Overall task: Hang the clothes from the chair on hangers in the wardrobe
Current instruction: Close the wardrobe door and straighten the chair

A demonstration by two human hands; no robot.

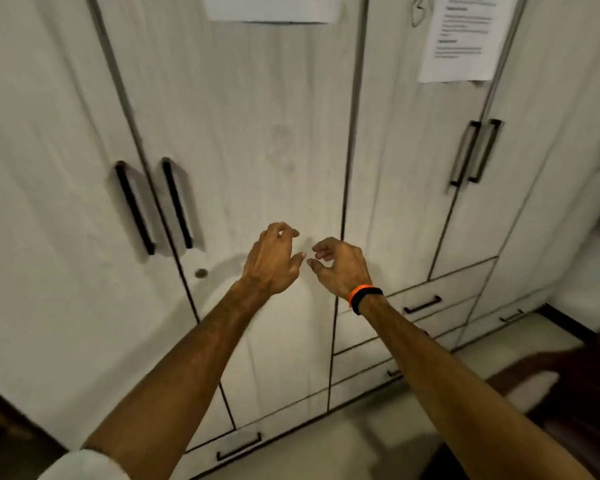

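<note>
A white wardrobe (pixel 257 133) fills the view, all its doors closed. Two black handles (pixel 177 202) sit side by side on the left pair of doors, and another pair of handles (pixel 475 152) is on the doors at the right. My left hand (pixel 274 261) and my right hand (pixel 340 266) are stretched out side by side in front of the middle door, fingers loosely curled, holding nothing. I cannot tell whether they touch the door. A black and orange band is on my right wrist. No clothes or hangers are in view.
Drawers (pixel 423 303) with black handles run along the wardrobe's base. Paper sheets (pixel 465 39) are stuck on the upper doors. A dark wooden piece of furniture (pixel 575 386) stands at the lower right, over a pale floor (pixel 343 445).
</note>
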